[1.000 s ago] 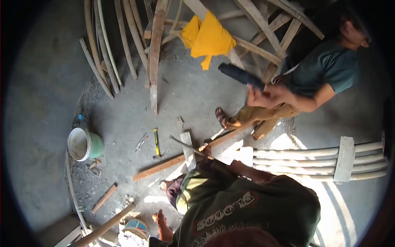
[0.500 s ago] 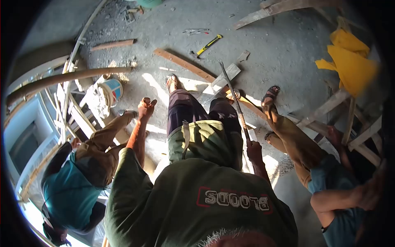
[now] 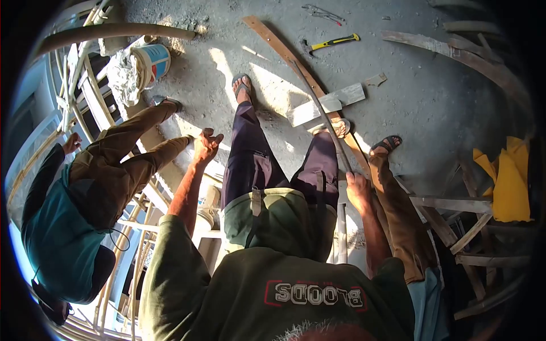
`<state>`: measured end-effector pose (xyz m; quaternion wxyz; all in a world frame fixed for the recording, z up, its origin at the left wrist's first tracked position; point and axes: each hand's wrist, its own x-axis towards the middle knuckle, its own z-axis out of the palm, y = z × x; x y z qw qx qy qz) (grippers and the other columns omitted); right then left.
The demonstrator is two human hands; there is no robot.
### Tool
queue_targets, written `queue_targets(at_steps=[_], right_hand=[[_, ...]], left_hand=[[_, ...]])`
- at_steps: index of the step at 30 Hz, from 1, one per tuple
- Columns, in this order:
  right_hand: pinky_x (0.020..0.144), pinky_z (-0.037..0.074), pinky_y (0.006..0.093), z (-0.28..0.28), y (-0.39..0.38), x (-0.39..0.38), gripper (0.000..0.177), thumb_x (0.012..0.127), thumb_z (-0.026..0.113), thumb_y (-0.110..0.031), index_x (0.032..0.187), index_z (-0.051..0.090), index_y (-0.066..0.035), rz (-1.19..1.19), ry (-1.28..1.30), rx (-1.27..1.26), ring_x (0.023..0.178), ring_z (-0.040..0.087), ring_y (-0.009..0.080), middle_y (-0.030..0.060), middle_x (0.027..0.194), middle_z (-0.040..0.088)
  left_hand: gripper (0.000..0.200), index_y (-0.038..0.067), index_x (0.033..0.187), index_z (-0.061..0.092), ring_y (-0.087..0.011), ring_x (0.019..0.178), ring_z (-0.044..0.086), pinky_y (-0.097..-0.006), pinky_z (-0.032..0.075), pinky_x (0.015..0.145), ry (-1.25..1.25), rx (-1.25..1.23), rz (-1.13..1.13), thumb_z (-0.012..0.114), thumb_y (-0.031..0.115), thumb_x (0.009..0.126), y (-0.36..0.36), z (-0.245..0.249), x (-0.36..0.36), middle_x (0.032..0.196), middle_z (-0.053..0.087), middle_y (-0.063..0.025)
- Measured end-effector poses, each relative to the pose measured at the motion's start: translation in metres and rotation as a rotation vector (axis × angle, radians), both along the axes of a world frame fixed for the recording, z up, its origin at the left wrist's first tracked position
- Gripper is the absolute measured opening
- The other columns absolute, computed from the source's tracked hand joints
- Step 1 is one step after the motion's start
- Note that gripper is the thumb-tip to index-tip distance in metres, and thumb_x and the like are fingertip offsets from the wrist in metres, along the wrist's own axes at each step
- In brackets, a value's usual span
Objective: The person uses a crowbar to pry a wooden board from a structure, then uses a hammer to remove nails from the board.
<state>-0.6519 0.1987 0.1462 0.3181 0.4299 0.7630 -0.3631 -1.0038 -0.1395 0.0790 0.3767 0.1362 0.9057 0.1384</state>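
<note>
My right hand (image 3: pixel 358 192) is wrapped round a long, dark metal bar (image 3: pixel 318 102), whose far end slants over a brown plank (image 3: pixel 278 42) on the floor. A short pale board (image 3: pixel 352 94) lies across that plank, close to my right sandalled foot (image 3: pixel 339 128). My left hand (image 3: pixel 207 148) is raised beside my left leg, fingers curled in; I cannot tell whether it holds something. Farther out on the floor, a yellow-handled claw hammer (image 3: pixel 336 41) and locking pliers (image 3: pixel 323 14) lie apart from both hands.
Co-workers stand on both sides: a teal shirt (image 3: pixel 85 227) at left, brown trousers (image 3: pixel 405 244) at right. A paint bucket (image 3: pixel 152 62) sits at upper left beside bamboo poles (image 3: pixel 85 51). Yellow cloth (image 3: pixel 512 182) hangs over timber framing (image 3: pixel 455 203) at right.
My view has turned, so the floor tools appear farther right and higher. The bar in my right hand now slants more to the left. My left hand stays curled and raised.
</note>
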Motion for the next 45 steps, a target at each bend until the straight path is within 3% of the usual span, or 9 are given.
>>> queue_targets(at_steps=[13, 14, 19, 22, 26, 34, 40, 42, 45], right_hand=[[0.069, 0.043, 0.0502, -0.036, -0.009, -0.121, 0.045, 0.092, 0.045, -0.036, 0.083, 0.060, 0.006, 0.001, -0.118, 0.032, 0.080, 0.055, 0.0484, 0.0316, 0.080, 0.057], [0.070, 0.044, 0.0503, -0.034, -0.013, -0.123, 0.045, 0.091, 0.046, -0.035, 0.083, 0.060, 0.006, 0.023, -0.101, 0.073, 0.081, 0.056, 0.0478, 0.0311, 0.081, 0.058], [0.072, 0.044, 0.0506, -0.025, -0.023, -0.137, 0.044, 0.091, 0.046, -0.036, 0.085, 0.061, 0.005, 0.007, -0.149, 0.081, 0.083, 0.057, 0.0474, 0.0305, 0.084, 0.059], [0.071, 0.044, 0.0520, -0.020, -0.031, -0.142, 0.045, 0.091, 0.045, -0.036, 0.084, 0.060, 0.005, 0.029, -0.133, 0.107, 0.080, 0.056, 0.0486, 0.0300, 0.082, 0.059], [0.067, 0.042, 0.0546, -0.004, -0.037, -0.172, 0.044, 0.092, 0.043, -0.034, 0.077, 0.058, 0.004, 0.045, -0.066, 0.148, 0.074, 0.055, 0.0493, 0.0306, 0.075, 0.057], [0.072, 0.046, 0.0539, 0.005, -0.010, -0.187, 0.038, 0.093, 0.042, -0.032, 0.091, 0.055, 0.004, 0.111, -0.279, 0.122, 0.079, 0.058, 0.0488, 0.0324, 0.080, 0.059], [0.072, 0.044, 0.0516, -0.009, 0.002, -0.158, 0.032, 0.093, 0.047, -0.025, 0.092, 0.057, 0.005, 0.251, -0.121, 0.092, 0.073, 0.058, 0.0457, 0.0280, 0.074, 0.058], [0.069, 0.045, 0.0505, -0.015, 0.006, -0.154, 0.029, 0.092, 0.048, -0.023, 0.090, 0.057, 0.005, 0.243, -0.092, 0.068, 0.072, 0.059, 0.0439, 0.0262, 0.072, 0.058], [0.062, 0.046, 0.0480, -0.026, 0.012, -0.141, 0.025, 0.091, 0.050, -0.020, 0.085, 0.056, 0.004, 0.200, -0.042, 0.039, 0.068, 0.060, 0.0406, 0.0233, 0.067, 0.058]], left_hand=[[0.040, -0.002, 0.079, 0.053, -0.0313, 0.066, 0.061, -0.0396, 0.047, 0.064, -0.089, -0.250, 0.151, 0.067, 0.035, 0.075, -0.127, -0.003, -0.015, 0.069, 0.056, -0.0208], [0.042, 0.000, 0.062, 0.041, -0.0215, 0.050, 0.037, -0.0389, 0.035, 0.052, 0.043, -0.099, 0.220, 0.061, 0.032, 0.079, -0.125, -0.005, -0.005, 0.054, 0.039, -0.0127], [0.047, -0.005, 0.090, 0.056, -0.0275, 0.066, 0.060, -0.0370, 0.047, 0.062, -0.271, -0.196, 0.216, 0.067, 0.039, 0.078, -0.133, -0.026, -0.005, 0.077, 0.061, -0.0180], [0.042, -0.001, 0.066, 0.044, -0.0189, 0.053, 0.039, -0.0364, 0.036, 0.053, -0.038, -0.014, 0.280, 0.064, 0.033, 0.079, -0.104, -0.017, 0.002, 0.057, 0.041, -0.0103], [0.045, -0.005, 0.090, 0.054, -0.0176, 0.068, 0.053, -0.0333, 0.043, 0.062, -0.261, -0.123, 0.249, 0.063, 0.039, 0.083, -0.106, -0.012, -0.012, 0.070, 0.054, -0.0134], [0.047, 0.004, 0.060, 0.040, -0.0126, 0.048, 0.042, -0.0313, 0.036, 0.046, -0.212, -0.096, 0.357, 0.066, 0.037, 0.080, -0.130, -0.024, -0.008, 0.052, 0.043, -0.0024], [0.041, 0.001, 0.062, 0.044, -0.0128, 0.051, 0.040, -0.0320, 0.036, 0.048, -0.145, -0.159, 0.337, 0.063, 0.032, 0.079, -0.149, -0.050, 0.002, 0.057, 0.044, -0.0043], [0.059, -0.006, 0.101, 0.059, -0.0319, 0.086, 0.064, -0.0369, 0.050, 0.076, -0.356, -0.363, 0.195, 0.066, 0.047, 0.078, -0.134, -0.044, -0.012, 0.093, 0.065, -0.0214], [0.055, -0.007, 0.101, 0.059, -0.0290, 0.086, 0.064, -0.0350, 0.050, 0.075, -0.289, -0.334, 0.168, 0.069, 0.042, 0.078, -0.121, -0.052, -0.018, 0.093, 0.065, -0.0208]])
